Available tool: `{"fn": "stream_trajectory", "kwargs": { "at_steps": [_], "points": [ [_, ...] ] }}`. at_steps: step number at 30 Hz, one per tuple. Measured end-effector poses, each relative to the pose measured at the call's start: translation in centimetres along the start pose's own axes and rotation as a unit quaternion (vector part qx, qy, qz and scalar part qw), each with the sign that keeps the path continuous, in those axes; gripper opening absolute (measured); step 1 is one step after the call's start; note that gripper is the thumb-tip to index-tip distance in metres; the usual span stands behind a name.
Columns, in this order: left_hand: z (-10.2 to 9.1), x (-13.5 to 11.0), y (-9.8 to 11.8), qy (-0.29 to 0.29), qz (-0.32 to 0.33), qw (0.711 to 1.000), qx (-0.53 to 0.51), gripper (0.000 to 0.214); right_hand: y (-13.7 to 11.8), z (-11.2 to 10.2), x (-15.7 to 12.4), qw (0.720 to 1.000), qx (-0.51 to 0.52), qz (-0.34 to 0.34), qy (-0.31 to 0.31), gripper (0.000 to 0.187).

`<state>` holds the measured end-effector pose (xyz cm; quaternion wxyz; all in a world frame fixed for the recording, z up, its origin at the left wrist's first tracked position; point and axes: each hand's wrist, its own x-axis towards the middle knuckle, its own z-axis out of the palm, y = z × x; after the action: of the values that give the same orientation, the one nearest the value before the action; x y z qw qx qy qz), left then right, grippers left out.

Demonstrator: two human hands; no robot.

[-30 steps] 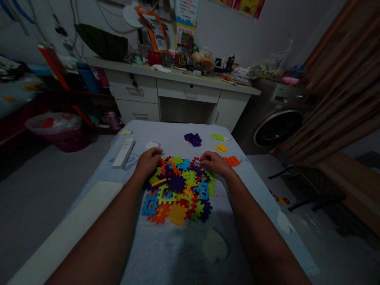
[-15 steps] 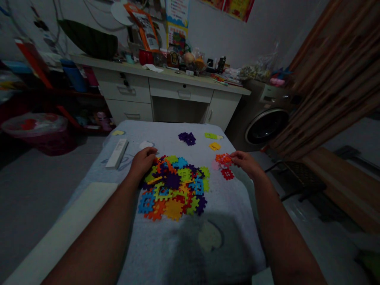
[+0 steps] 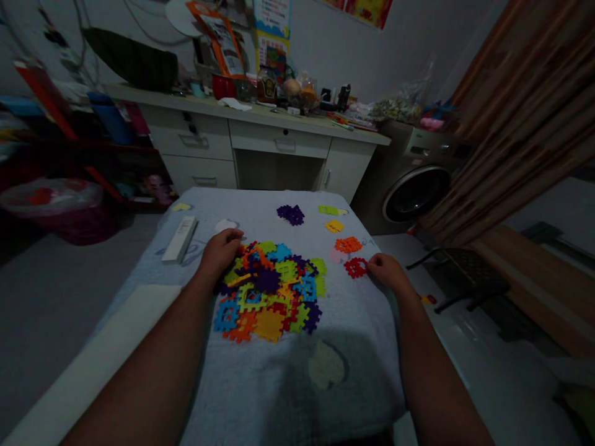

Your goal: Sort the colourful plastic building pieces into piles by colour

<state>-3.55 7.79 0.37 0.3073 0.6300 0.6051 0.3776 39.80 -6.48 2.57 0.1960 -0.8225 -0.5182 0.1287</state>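
Interlocking plastic tiles with toothed edges lie in a mixed-colour pile (image 3: 269, 294) on the cloth-covered table. My left hand (image 3: 224, 251) rests at the pile's upper left edge, fingers curled together; what they hold, if anything, is hidden. To the right of the pile, my right hand (image 3: 385, 270) pinches the right edge of a red tile (image 3: 356, 267) low over the cloth. Just beyond it sit orange tiles (image 3: 348, 244). Farther back are a yellow tile (image 3: 334, 226), green tiles (image 3: 328, 210) and a group of purple tiles (image 3: 290, 215).
A long white box (image 3: 180, 240) lies on the table's left side. Behind the table stands a white desk (image 3: 195, 133) crowded with jars and packets. A washing machine (image 3: 413, 179) is at the back right, and a low stool (image 3: 460, 269) stands to the right.
My right hand has moved a red tile from above the orange tiles down toward me, to the spot where another red tile lay. My left hand has stayed by the pile.
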Motion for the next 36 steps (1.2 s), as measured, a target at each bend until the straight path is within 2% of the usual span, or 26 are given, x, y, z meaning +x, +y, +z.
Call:
{"fn": "stream_trajectory", "kwargs": {
  "at_steps": [4, 6, 8, 12, 15, 17, 19, 23, 27, 29, 34, 36],
  "points": [
    [0.0, 0.0, 0.0, 0.002, 0.007, 1.0, 0.006, 0.039, -0.2, 0.2, -0.2, 0.998, -0.041, -0.035, 0.031, 0.005],
    [0.0, 0.0, -0.1, 0.004, 0.006, 1.0, 0.01, 0.039, -1.1, 0.4, -0.4, 0.995, -0.029, -0.076, 0.064, 0.006],
    [0.0, 0.0, -0.1, 0.004, 0.0, 1.0, 0.01, 0.039, -2.6, 0.7, -0.7, 0.991, -0.002, -0.118, 0.063, 0.007],
    [0.1, 0.1, -0.2, 0.004, -0.001, 1.0, 0.004, 0.039, -6.8, 1.6, -1.6, 0.974, 0.042, -0.219, -0.049, 0.014],
    [0.2, 0.3, -0.4, 0.003, 0.0, 1.0, 0.003, 0.04, -9.2, 2.3, -2.0, 0.945, 0.011, -0.301, -0.128, 0.039],
    [0.2, 0.4, -0.7, 0.003, 0.004, 1.0, 0.008, 0.04, -10.0, 2.8, -2.1, 0.932, -0.029, -0.325, -0.159, 0.058],
    [0.3, 0.6, -1.0, 0.004, 0.014, 1.0, 0.014, 0.04, -10.2, 3.1, -2.1, 0.924, -0.063, -0.332, -0.178, 0.064],
    [0.3, 0.8, -1.3, 0.001, 0.016, 1.0, 0.008, 0.04, -10.3, 3.7, -1.7, 0.916, -0.076, -0.346, -0.186, 0.057],
    [0.3, 0.7, -1.3, 0.003, 0.016, 1.0, 0.007, 0.039, -10.5, 3.6, -1.2, 0.927, -0.045, -0.334, -0.167, 0.046],
    [0.3, 0.7, -1.2, 0.005, 0.016, 1.0, 0.007, 0.038, -10.6, 3.3, -0.7, 0.932, -0.027, -0.314, -0.178, 0.038],
    [0.4, 0.7, -1.3, 0.009, 0.019, 1.0, -0.002, 0.037, -10.9, 2.2, 0.9, 0.932, 0.073, -0.278, -0.222, 0.01],
    [0.4, 0.7, -1.3, 0.007, 0.011, 1.0, -0.004, 0.038, -11.0, 2.0, 1.5, 0.928, 0.111, -0.278, -0.22, 0.009]
  ]
}}
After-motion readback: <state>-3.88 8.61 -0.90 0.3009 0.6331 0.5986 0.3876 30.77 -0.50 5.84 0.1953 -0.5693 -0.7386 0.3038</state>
